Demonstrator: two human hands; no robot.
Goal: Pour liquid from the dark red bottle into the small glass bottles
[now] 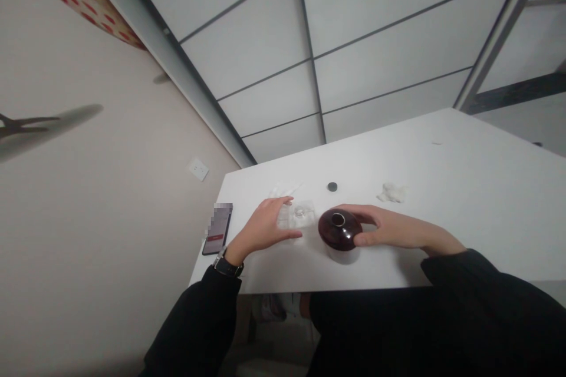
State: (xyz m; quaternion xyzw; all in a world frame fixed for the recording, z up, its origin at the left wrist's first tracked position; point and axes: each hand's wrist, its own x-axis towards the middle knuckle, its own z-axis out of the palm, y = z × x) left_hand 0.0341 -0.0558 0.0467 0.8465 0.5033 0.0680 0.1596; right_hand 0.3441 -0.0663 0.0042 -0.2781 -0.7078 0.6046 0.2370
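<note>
My right hand is wrapped around the side of a squat, glossy dark-red vase, thumb at the near side and fingers behind. The vase stands upright, with a small pale-rimmed round opening on top. To its left, my left hand has thumb and fingers spread apart beside a clear plastic piece. Whether the hand touches that plastic I cannot tell. A small dark round cap lies just beyond the vase.
On the white table, a phone lies at the left edge and a crumpled white tissue at the back right. A wall with a socket rises at the left; pale panelled doors stand behind the table.
</note>
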